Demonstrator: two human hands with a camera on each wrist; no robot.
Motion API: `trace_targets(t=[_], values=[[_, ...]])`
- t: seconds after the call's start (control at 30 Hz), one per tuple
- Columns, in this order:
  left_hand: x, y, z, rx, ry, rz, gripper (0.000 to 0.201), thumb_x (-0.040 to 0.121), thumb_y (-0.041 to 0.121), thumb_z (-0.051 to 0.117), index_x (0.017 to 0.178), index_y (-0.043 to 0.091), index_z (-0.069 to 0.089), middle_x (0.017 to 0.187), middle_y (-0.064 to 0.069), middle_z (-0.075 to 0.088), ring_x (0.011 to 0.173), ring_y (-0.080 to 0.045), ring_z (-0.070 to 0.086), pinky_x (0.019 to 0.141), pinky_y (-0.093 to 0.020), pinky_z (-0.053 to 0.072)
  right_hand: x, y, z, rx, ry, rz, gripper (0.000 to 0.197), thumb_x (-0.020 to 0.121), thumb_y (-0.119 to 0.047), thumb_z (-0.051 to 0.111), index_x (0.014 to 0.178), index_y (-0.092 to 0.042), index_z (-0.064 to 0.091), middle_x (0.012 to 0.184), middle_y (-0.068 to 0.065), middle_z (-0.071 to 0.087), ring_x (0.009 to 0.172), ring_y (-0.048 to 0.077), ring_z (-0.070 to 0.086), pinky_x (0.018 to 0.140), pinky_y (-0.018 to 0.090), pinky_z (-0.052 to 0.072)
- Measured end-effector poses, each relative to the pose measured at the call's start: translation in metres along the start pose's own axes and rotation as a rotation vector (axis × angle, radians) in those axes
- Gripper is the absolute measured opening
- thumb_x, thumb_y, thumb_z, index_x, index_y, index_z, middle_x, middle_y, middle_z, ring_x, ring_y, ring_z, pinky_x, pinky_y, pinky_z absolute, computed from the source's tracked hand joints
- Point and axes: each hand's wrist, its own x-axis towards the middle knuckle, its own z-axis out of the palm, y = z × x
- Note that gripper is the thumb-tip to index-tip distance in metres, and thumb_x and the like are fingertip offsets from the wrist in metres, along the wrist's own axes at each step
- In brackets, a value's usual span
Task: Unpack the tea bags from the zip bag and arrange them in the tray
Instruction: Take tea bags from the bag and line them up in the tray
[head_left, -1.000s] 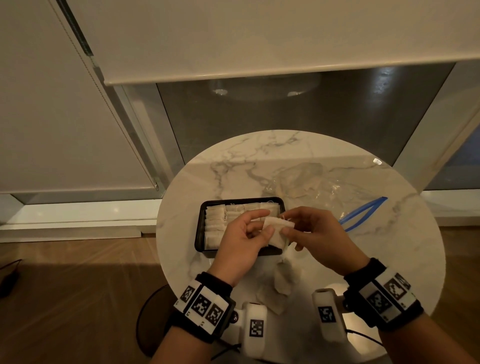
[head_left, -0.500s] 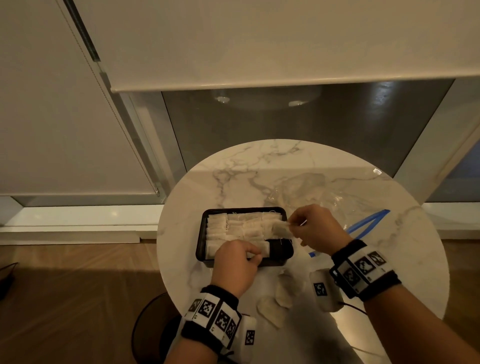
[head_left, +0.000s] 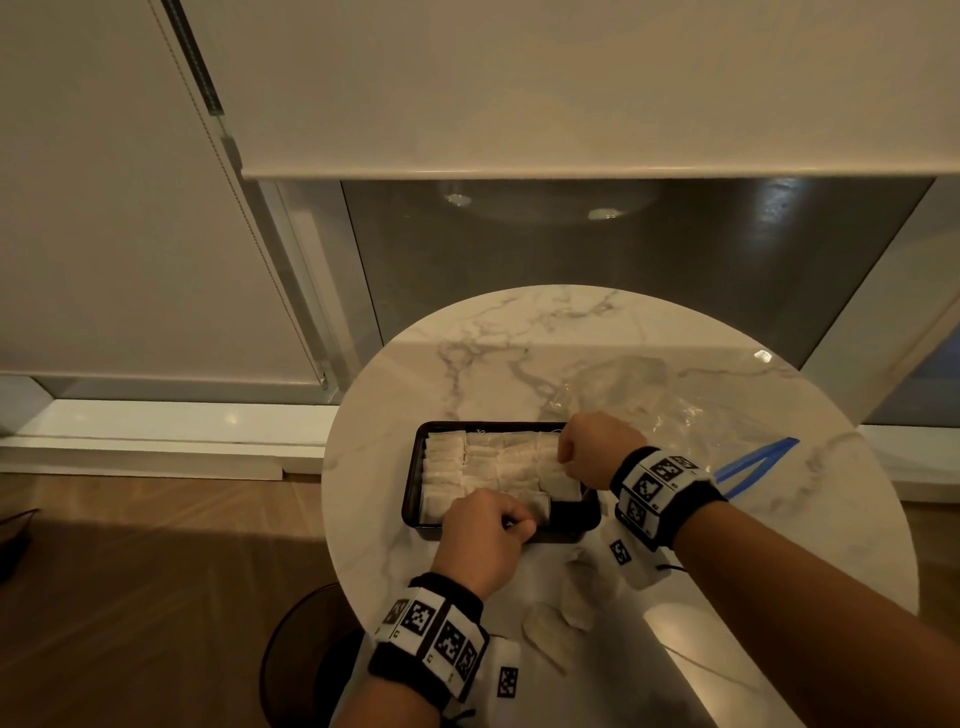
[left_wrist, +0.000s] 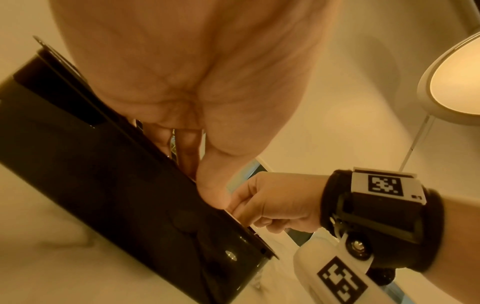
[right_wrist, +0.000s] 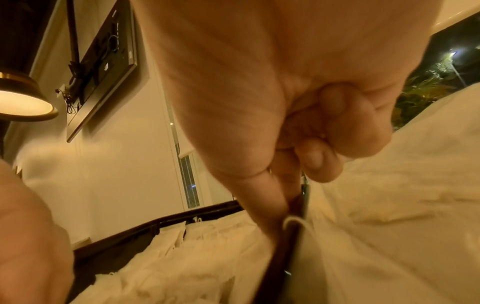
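1. Fingers (right_wrist: 259, 197) of the right hand (head_left: 592, 449) are curled, thumb and forefinger pinching a tea bag (right_wrist: 337, 236) at the right end of the tray (head_left: 413, 467); fingers of the left hand (head_left: 480, 540) are curled over the tray's near rim, and what they hold, if anything, cannot be told.
2. Round marble counter (head_left: 571, 332) carries everything, set before a window with a half-lowered blind (head_left: 571, 88).
3. Clear zip bag (head_left: 670, 400) lies flattened on the counter behind and to the right of the tray, its blue zip strip (head_left: 753, 460) to the right of the right wrist.
4. Black rectangular tray sits on the counter's near-left part. It holds rows of white tea bags (head_left: 488, 465) packed side by side, filling it except for a dark bare patch at the near-right corner.
5. Two loose tea bags (head_left: 579, 597) lie on the counter just in front of the tray, between the two forearms, outside any container.
6. Each wrist wears a black band with black-and-white square markers (head_left: 434, 631).
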Motion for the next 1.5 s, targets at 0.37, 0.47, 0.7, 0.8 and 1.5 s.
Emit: trace_targets(t=[0.37, 0.47, 0.7, 0.8, 1.5], values=[[-0.002, 0.018, 0.008, 0.259, 0.001, 0.251, 0.041, 0.098, 0.052, 0.044, 0.09, 0.024, 0.072, 0.082, 0.006, 0.07, 0.077, -0.01, 0.062, 0.074, -0.032, 0.049, -0.002, -0.003, 0.0, -0.031, 0.01, -0.006, 0.02, 0.081, -0.019, 0.073, 0.098, -0.026, 0.069, 0.097, -0.003, 0.065, 0.088, 0.018, 0.064, 0.079, 0.032, 0.057], [-0.002, 0.024, 0.015, 0.406, -0.06, 0.254, 0.045, 0.1, 0.052, 0.035, 0.096, 0.023, 0.069, 0.089, 0.003, 0.07, 0.083, -0.018, 0.063, 0.084, -0.038, 0.045, -0.003, 0.0, -0.003, 0.052, 0.067, -0.003, 0.021, 0.081, -0.014, 0.072, 0.097, -0.027, 0.068, 0.095, -0.005, 0.066, 0.085, 0.015, 0.063, 0.079, 0.031, 0.057], [0.003, 0.032, 0.029, 0.557, -0.209, 0.206, 0.045, 0.103, 0.05, 0.024, 0.112, 0.027, 0.062, 0.112, -0.001, 0.067, 0.109, -0.024, 0.053, 0.096, -0.047, 0.034, -0.017, -0.014, 0.001, 0.04, -0.081, -0.111, 0.031, 0.082, -0.01, 0.053, 0.1, -0.019, 0.076, 0.105, 0.0, 0.072, 0.096, 0.017, 0.066, 0.086, 0.031, 0.057], [0.004, 0.032, 0.031, 0.565, -0.203, 0.223, 0.043, 0.103, 0.049, 0.023, 0.115, 0.028, 0.059, 0.119, 0.002, 0.066, 0.114, -0.023, 0.048, 0.096, -0.045, 0.033, -0.021, -0.019, 0.004, -0.004, -0.12, -0.121, 0.028, 0.09, -0.016, 0.052, 0.111, -0.011, 0.071, 0.114, 0.006, 0.07, 0.105, 0.021, 0.064, 0.089, 0.028, 0.054], [0.009, 0.059, 0.026, 0.246, 0.015, 0.386, 0.023, 0.096, 0.043, 0.047, 0.102, 0.033, 0.068, 0.099, 0.016, 0.062, 0.098, -0.005, 0.051, 0.09, -0.032, 0.044, -0.098, 0.051, 0.005, 0.63, 0.435, 0.096, 0.012, 0.086, -0.016, 0.065, 0.091, -0.024, 0.073, 0.08, -0.014, 0.067, 0.071, 0.001, 0.061, 0.062, 0.009, 0.045]])
